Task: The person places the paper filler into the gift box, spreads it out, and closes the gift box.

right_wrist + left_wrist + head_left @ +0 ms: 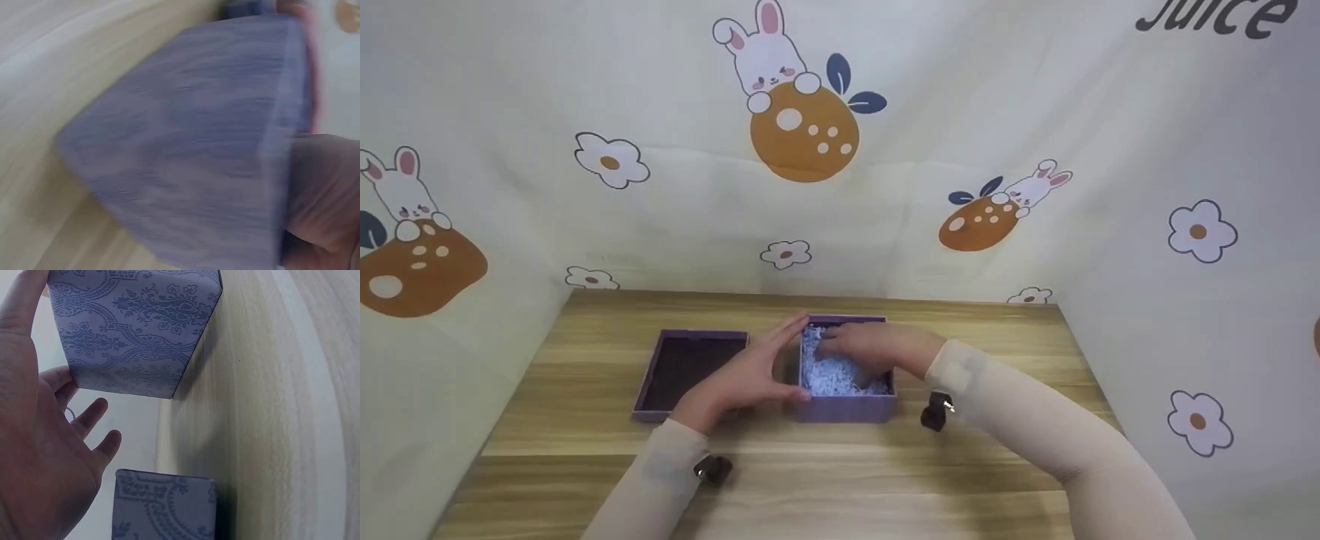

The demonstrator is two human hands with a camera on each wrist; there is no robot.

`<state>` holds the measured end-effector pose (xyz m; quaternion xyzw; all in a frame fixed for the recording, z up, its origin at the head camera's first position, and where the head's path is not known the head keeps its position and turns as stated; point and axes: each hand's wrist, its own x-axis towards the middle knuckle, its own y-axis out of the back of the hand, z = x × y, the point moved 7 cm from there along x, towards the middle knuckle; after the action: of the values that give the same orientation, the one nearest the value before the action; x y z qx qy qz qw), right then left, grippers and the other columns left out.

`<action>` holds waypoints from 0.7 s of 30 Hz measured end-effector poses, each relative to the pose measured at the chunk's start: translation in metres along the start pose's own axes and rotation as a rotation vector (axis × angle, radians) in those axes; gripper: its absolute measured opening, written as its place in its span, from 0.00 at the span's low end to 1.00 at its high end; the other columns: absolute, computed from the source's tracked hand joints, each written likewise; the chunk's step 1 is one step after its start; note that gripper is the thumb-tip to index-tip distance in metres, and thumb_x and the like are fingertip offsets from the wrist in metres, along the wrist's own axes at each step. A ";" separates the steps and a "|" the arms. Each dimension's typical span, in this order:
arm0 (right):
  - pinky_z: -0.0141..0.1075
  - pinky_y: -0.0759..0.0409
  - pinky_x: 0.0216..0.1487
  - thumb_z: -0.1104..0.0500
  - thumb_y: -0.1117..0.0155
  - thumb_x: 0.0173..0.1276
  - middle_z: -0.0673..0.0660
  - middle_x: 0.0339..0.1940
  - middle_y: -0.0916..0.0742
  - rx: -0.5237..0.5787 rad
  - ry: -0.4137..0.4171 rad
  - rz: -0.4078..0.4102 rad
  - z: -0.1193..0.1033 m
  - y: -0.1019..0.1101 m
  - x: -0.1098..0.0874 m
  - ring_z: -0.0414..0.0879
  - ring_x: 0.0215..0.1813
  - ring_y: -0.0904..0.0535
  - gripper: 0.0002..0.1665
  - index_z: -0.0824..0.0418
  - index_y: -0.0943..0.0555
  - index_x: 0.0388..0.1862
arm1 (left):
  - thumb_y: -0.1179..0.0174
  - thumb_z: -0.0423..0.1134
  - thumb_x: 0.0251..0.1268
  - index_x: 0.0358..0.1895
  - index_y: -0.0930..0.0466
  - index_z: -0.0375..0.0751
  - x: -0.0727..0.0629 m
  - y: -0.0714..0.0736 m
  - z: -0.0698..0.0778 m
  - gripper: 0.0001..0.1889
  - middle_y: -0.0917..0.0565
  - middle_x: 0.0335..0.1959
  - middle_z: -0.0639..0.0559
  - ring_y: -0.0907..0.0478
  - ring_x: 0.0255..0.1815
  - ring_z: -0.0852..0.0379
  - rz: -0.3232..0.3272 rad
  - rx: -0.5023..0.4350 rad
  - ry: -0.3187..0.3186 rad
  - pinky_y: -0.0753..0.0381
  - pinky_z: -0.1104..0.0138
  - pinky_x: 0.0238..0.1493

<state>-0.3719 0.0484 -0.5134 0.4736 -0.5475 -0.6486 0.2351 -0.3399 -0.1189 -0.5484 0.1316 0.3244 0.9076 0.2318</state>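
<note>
A purple box (847,409) with pale blue shredded paper (832,375) inside stands mid-table; its patterned side (132,332) fills the upper left wrist view. My left hand (746,375) holds the box's left side, thumb at the near corner and fingers at the far one. In the left wrist view, its last two fingers stand apart from the box. My right hand (870,346) reaches over the right wall into the box, fingers spread and touching the shredded paper. Its thumb side is partly hidden, and the right wrist view is blurred.
Left of the box lies a shallow purple lid (690,375), dark inside and turned open side up, partly behind my left hand. The wooden table (825,480) ends at a printed cloth backdrop (675,217) behind and at both sides.
</note>
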 end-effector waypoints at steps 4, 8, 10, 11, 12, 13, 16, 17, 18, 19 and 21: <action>0.51 0.23 0.78 0.63 0.16 0.65 0.60 0.76 0.18 0.274 -0.009 0.027 0.006 0.019 -0.006 0.57 0.76 0.22 0.41 0.56 0.21 0.77 | 0.17 0.69 0.52 0.93 0.52 0.63 0.000 0.001 0.000 0.68 0.54 0.93 0.64 0.54 0.92 0.47 0.008 -0.010 0.006 0.49 0.37 0.86; 0.50 0.20 0.76 0.62 0.22 0.72 0.60 0.71 0.15 0.341 -0.014 0.056 0.006 0.026 0.005 0.56 0.72 0.19 0.32 0.58 0.21 0.73 | 0.18 0.69 0.53 0.93 0.52 0.64 0.000 0.002 0.000 0.68 0.53 0.93 0.63 0.55 0.92 0.47 0.011 -0.012 -0.003 0.50 0.37 0.87; 0.49 0.19 0.74 0.61 0.25 0.74 0.59 0.69 0.14 0.317 -0.034 0.051 0.005 0.023 0.012 0.55 0.69 0.18 0.30 0.58 0.20 0.73 | 0.18 0.69 0.53 0.93 0.52 0.63 0.000 0.001 -0.001 0.68 0.53 0.93 0.62 0.55 0.92 0.46 0.011 -0.015 -0.008 0.50 0.38 0.87; 0.48 0.18 0.73 0.61 0.26 0.74 0.59 0.67 0.13 0.303 -0.044 0.043 0.004 0.021 0.016 0.54 0.67 0.17 0.29 0.59 0.20 0.72 | 0.17 0.68 0.54 0.93 0.51 0.61 0.000 0.001 0.000 0.67 0.53 0.93 0.60 0.55 0.92 0.45 0.012 -0.021 -0.014 0.50 0.38 0.87; 0.48 0.18 0.72 0.61 0.26 0.73 0.59 0.67 0.13 0.294 -0.057 0.033 0.003 0.018 0.019 0.54 0.66 0.16 0.30 0.59 0.19 0.72 | 0.17 0.67 0.54 0.93 0.51 0.60 0.000 0.000 0.000 0.67 0.53 0.93 0.59 0.55 0.92 0.43 0.013 -0.026 -0.019 0.50 0.37 0.87; 0.47 0.17 0.72 0.61 0.26 0.73 0.59 0.66 0.12 0.295 -0.071 0.021 0.003 0.014 0.023 0.53 0.65 0.16 0.29 0.59 0.19 0.72 | 0.17 0.67 0.54 0.93 0.50 0.59 0.000 0.000 0.000 0.67 0.52 0.93 0.58 0.56 0.92 0.43 0.010 -0.023 -0.020 0.50 0.38 0.87; 0.47 0.17 0.71 0.60 0.26 0.71 0.58 0.65 0.12 0.310 -0.110 -0.003 0.006 0.003 0.029 0.52 0.62 0.15 0.30 0.58 0.19 0.72 | 0.17 0.67 0.54 0.93 0.50 0.58 0.001 0.000 0.000 0.67 0.52 0.93 0.57 0.56 0.92 0.41 0.012 -0.027 -0.025 0.50 0.37 0.87; 0.47 0.17 0.71 0.60 0.26 0.71 0.57 0.65 0.12 0.319 -0.117 -0.007 0.007 -0.001 0.031 0.52 0.62 0.15 0.31 0.59 0.19 0.72 | 0.17 0.68 0.54 0.93 0.50 0.58 0.001 0.000 0.000 0.67 0.52 0.93 0.58 0.56 0.92 0.43 0.011 -0.024 -0.022 0.50 0.38 0.87; 0.47 0.17 0.71 0.60 0.27 0.71 0.57 0.65 0.12 0.330 -0.124 -0.015 0.009 -0.004 0.032 0.51 0.62 0.15 0.31 0.58 0.20 0.73 | 0.18 0.69 0.54 0.93 0.50 0.59 0.001 -0.001 0.000 0.67 0.53 0.93 0.60 0.56 0.92 0.45 0.007 -0.021 -0.016 0.50 0.39 0.88; 0.48 0.17 0.71 0.59 0.27 0.72 0.57 0.64 0.12 0.339 -0.127 -0.020 0.011 -0.008 0.033 0.51 0.62 0.15 0.31 0.58 0.20 0.73 | 0.18 0.69 0.53 0.93 0.51 0.60 0.002 -0.001 0.000 0.67 0.53 0.93 0.62 0.56 0.93 0.46 0.004 -0.018 -0.012 0.49 0.40 0.88; 0.48 0.18 0.72 0.59 0.27 0.72 0.57 0.65 0.13 0.352 -0.120 -0.025 0.013 -0.011 0.034 0.52 0.63 0.16 0.31 0.58 0.21 0.74 | 0.18 0.69 0.53 0.93 0.51 0.59 0.002 -0.001 0.000 0.68 0.53 0.93 0.61 0.56 0.93 0.46 0.003 -0.024 -0.016 0.49 0.40 0.88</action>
<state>-0.3959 0.0299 -0.5370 0.4746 -0.6596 -0.5729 0.1073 -0.3414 -0.1170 -0.5487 0.1364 0.3114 0.9107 0.2347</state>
